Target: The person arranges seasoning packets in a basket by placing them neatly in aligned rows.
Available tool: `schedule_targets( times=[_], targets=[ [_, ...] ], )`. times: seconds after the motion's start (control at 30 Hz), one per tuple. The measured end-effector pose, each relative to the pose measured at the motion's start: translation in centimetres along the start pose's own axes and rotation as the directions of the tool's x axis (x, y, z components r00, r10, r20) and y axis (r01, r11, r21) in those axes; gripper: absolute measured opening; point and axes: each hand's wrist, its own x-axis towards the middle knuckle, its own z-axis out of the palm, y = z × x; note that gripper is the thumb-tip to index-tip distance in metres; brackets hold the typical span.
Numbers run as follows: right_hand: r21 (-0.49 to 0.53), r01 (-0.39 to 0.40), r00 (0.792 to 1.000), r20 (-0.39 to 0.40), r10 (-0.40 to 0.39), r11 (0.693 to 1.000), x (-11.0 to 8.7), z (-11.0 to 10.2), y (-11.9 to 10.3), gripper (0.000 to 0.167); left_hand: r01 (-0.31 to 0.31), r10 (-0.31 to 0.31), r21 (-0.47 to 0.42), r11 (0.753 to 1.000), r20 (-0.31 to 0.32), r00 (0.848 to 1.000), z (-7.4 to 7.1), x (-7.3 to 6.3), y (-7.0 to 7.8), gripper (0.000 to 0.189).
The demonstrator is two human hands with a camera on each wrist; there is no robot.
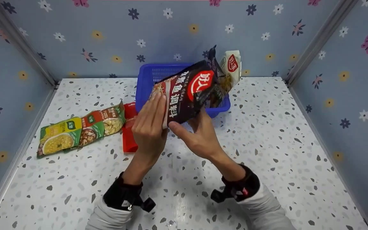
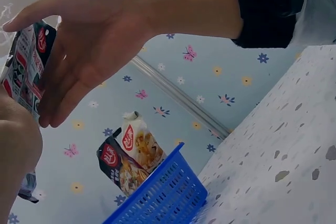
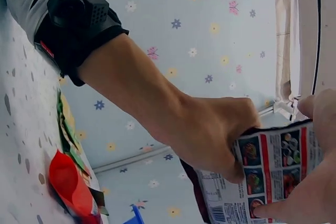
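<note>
Both hands hold a dark fish seasoning packet (image 1: pixel 187 95) with a red logo, tilted over the blue basket. My left hand (image 1: pixel 150 119) grips its lower left end, fingers lying across the front. My right hand (image 1: pixel 201 137) holds its lower edge, thumb near the front corner and the other fingers partly hidden beneath. The printed back of the packet (image 3: pixel 262 171) shows in the right wrist view. The blue basket (image 1: pixel 144 84) stands behind the hands, partly covered by the packet. In it, a white packet (image 2: pixel 142 142) and a dark packet (image 2: pixel 116 163) stand upright.
Left of the basket lies a row of overlapping green food packets (image 1: pixel 61 135), one with a yellow top. A red packet (image 1: pixel 129 134) lies between them and the left hand. Flower-patterned walls (image 1: pixel 177 32) enclose the speckled white table (image 1: pixel 267 143) at the back and sides.
</note>
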Motion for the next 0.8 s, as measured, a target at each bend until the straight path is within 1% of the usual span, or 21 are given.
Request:
schedule_targets(
  times=[0.1,0.17,0.23,0.33,0.4,0.5,0.63,0.7,0.8],
  targets=[
    [0.042,-0.001,0.999,-0.042,0.003,0.999,-0.2,0.4,0.1,0.083,-0.093,0.093,0.069,0.993,-0.002,0.996,0.3,-0.4,0.4,0.039],
    [0.062,0.005,0.997,-0.071,0.000,0.998,-0.3,0.7,0.1,0.079,-0.133,0.133,0.093,0.987,0.000,0.991,0.4,-0.6,0.6,0.037],
    [0.071,0.007,0.994,-0.105,0.000,0.997,-0.4,0.8,0.2,0.078,-0.158,0.158,0.108,0.982,0.004,0.987,0.5,-0.8,0.9,0.036],
    [0.079,-0.004,0.987,-0.159,0.017,0.997,-0.6,1.0,0.3,0.076,-0.173,0.174,0.114,0.978,0.006,0.985,0.5,-0.9,1.1,0.036],
    [0.081,-0.009,0.980,-0.196,0.025,0.997,-0.7,1.0,0.4,0.071,-0.184,0.185,0.123,0.975,0.003,0.983,0.5,-1.0,1.2,0.037],
    [0.100,-0.033,0.969,-0.240,0.056,0.994,-0.8,1.1,0.5,0.067,-0.203,0.205,0.144,0.969,0.002,0.979,0.7,-1.0,1.3,0.038],
    [0.131,-0.046,0.957,-0.279,0.082,0.990,-0.9,1.1,0.7,0.069,-0.222,0.223,0.166,0.961,0.016,0.975,0.6,-1.2,1.4,0.037],
    [0.140,-0.041,0.952,-0.294,0.081,0.989,-0.9,1.1,0.7,0.070,-0.223,0.223,0.168,0.960,0.022,0.975,0.6,-1.3,1.5,0.037],
    [0.133,-0.046,0.943,-0.321,0.087,0.990,-1.0,1.2,0.9,0.067,-0.223,0.220,0.166,0.961,0.035,0.975,0.7,-1.4,1.5,0.039]
  ],
)
